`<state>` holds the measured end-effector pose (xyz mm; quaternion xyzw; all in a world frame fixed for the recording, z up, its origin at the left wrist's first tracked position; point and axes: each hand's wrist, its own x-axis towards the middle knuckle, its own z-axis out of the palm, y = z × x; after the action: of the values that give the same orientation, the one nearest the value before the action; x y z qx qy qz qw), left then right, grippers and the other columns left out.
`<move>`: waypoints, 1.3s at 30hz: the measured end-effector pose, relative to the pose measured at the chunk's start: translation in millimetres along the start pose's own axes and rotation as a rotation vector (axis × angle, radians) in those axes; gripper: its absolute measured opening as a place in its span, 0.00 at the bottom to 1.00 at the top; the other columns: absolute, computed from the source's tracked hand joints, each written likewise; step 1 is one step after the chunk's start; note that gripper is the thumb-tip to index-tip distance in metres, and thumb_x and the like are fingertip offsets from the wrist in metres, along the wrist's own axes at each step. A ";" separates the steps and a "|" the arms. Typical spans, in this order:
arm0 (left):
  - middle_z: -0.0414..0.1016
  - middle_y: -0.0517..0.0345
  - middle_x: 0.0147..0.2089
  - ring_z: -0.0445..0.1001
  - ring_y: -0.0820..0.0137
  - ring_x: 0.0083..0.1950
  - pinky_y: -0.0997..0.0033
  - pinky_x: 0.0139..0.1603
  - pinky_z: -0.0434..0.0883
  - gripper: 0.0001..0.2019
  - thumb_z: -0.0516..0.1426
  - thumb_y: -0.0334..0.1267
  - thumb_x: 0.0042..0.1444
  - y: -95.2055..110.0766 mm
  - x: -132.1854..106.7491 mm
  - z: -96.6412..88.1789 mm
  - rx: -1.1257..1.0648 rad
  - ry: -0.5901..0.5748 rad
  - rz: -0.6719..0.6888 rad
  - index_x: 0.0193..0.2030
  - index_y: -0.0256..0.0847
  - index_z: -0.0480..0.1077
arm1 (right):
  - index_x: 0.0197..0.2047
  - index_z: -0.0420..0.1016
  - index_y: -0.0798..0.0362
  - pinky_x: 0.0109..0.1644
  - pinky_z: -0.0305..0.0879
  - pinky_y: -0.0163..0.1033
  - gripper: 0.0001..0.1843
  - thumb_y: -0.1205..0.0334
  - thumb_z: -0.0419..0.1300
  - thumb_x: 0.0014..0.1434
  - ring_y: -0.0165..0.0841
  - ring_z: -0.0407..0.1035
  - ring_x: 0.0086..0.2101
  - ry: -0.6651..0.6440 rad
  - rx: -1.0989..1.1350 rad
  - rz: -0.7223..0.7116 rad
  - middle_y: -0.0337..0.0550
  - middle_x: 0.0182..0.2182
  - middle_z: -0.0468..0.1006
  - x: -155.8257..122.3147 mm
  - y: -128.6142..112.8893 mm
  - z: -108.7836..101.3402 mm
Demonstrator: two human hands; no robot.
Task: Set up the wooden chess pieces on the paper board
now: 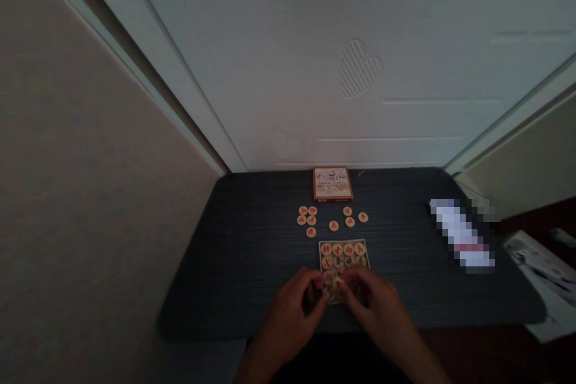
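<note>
Both my hands meet over the near end of a shallow tray that holds rows of round wooden Chinese chess pieces marked with red and black characters. My left hand and my right hand have their fingers curled down on the pieces at the tray's near end. The hands hide that end of the tray, and I cannot tell whether either hand holds a piece. Several loose pieces with red characters lie beyond the tray, and more lie to their right.
A small illustrated box stands at the far edge of the dark table. A pixelated white object lies at the right. Printed paper sits beyond the right edge. A wall and white door bound the far side.
</note>
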<state>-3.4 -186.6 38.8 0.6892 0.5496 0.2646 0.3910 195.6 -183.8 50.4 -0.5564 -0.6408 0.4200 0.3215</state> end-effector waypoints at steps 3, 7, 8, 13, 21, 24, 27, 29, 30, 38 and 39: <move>0.77 0.60 0.40 0.75 0.69 0.39 0.70 0.42 0.71 0.07 0.59 0.37 0.63 -9.8 -4.8 3.0 0.031 -0.028 -0.003 0.48 0.48 0.72 | 0.39 0.76 0.48 0.35 0.67 0.33 0.05 0.59 0.59 0.67 0.31 0.73 0.29 -0.048 -0.053 0.011 0.36 0.30 0.79 -0.1 2.8 5.3; 0.77 0.61 0.40 0.75 0.67 0.40 0.68 0.43 0.71 0.08 0.60 0.40 0.64 -15.8 -6.5 6.0 0.052 -0.051 0.011 0.49 0.50 0.72 | 0.36 0.76 0.48 0.36 0.66 0.34 0.07 0.62 0.60 0.66 0.31 0.73 0.30 -0.074 -0.119 0.013 0.36 0.30 0.79 0.8 8.0 11.5; 0.77 0.61 0.40 0.75 0.67 0.40 0.68 0.44 0.71 0.09 0.61 0.40 0.63 -17.1 -6.4 6.6 0.060 -0.057 0.018 0.49 0.50 0.72 | 0.36 0.77 0.48 0.37 0.67 0.34 0.07 0.62 0.60 0.66 0.32 0.74 0.31 -0.075 -0.125 0.011 0.36 0.31 0.79 1.0 9.5 12.9; 0.76 0.62 0.39 0.75 0.68 0.40 0.68 0.43 0.71 0.11 0.63 0.37 0.61 -22.8 -6.8 8.6 0.095 -0.062 0.029 0.50 0.51 0.72 | 0.36 0.78 0.48 0.41 0.69 0.37 0.05 0.63 0.61 0.65 0.34 0.75 0.35 -0.037 -0.172 -0.036 0.38 0.34 0.81 -0.3 17.3 19.5; 0.78 0.61 0.40 0.76 0.68 0.41 0.68 0.44 0.72 0.06 0.58 0.42 0.66 -13.9 -6.8 5.7 0.059 -0.043 0.017 0.48 0.50 0.73 | 0.41 0.77 0.47 0.42 0.71 0.36 0.06 0.67 0.59 0.65 0.33 0.75 0.37 0.018 -0.151 -0.086 0.38 0.36 0.80 -2.7 19.3 18.3; 0.79 0.62 0.38 0.76 0.69 0.38 0.69 0.43 0.72 0.06 0.57 0.43 0.67 -12.1 -4.9 6.7 0.045 -0.026 -0.002 0.47 0.49 0.73 | 0.44 0.75 0.47 0.45 0.72 0.36 0.07 0.67 0.59 0.65 0.33 0.75 0.40 0.047 -0.110 -0.101 0.40 0.40 0.79 -1.4 20.0 17.2; 0.79 0.62 0.37 0.77 0.69 0.37 0.69 0.41 0.72 0.06 0.57 0.44 0.67 -13.9 -3.0 9.5 0.061 -0.014 -0.020 0.46 0.48 0.72 | 0.44 0.75 0.47 0.46 0.72 0.37 0.07 0.68 0.59 0.66 0.34 0.75 0.41 0.025 -0.084 -0.117 0.40 0.41 0.79 -0.5 21.8 19.0; 0.79 0.61 0.38 0.77 0.68 0.37 0.69 0.41 0.72 0.06 0.57 0.43 0.67 -14.9 -2.2 11.0 0.076 -0.010 -0.032 0.47 0.48 0.72 | 0.44 0.75 0.47 0.46 0.72 0.37 0.07 0.67 0.58 0.66 0.34 0.75 0.41 0.012 -0.083 -0.120 0.40 0.41 0.80 -0.3 23.0 21.0; 0.80 0.61 0.38 0.77 0.68 0.38 0.69 0.41 0.72 0.06 0.57 0.43 0.67 -14.9 -2.0 11.4 0.080 -0.010 -0.037 0.47 0.48 0.72 | 0.44 0.76 0.47 0.46 0.72 0.38 0.07 0.67 0.58 0.66 0.34 0.75 0.41 0.013 -0.085 -0.116 0.40 0.41 0.80 -0.3 23.3 22.0; 0.81 0.59 0.38 0.78 0.68 0.39 0.70 0.42 0.74 0.07 0.55 0.43 0.68 -6.8 1.0 3.3 0.005 -0.032 -0.082 0.46 0.47 0.72 | 0.44 0.78 0.47 0.47 0.74 0.38 0.08 0.62 0.57 0.68 0.35 0.77 0.41 0.059 -0.078 -0.154 0.43 0.41 0.81 -3.4 20.9 9.2; 0.80 0.59 0.38 0.78 0.68 0.38 0.69 0.42 0.74 0.07 0.54 0.43 0.68 -7.1 2.9 0.7 0.000 -0.032 -0.084 0.45 0.46 0.72 | 0.45 0.78 0.47 0.46 0.74 0.38 0.08 0.61 0.56 0.68 0.36 0.77 0.41 0.091 -0.082 -0.151 0.43 0.41 0.81 -3.3 21.5 3.0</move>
<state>-5.9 -183.3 32.4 0.6697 0.5716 0.2369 0.4106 203.1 -186.9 30.0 -0.5378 -0.6824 0.3420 0.3579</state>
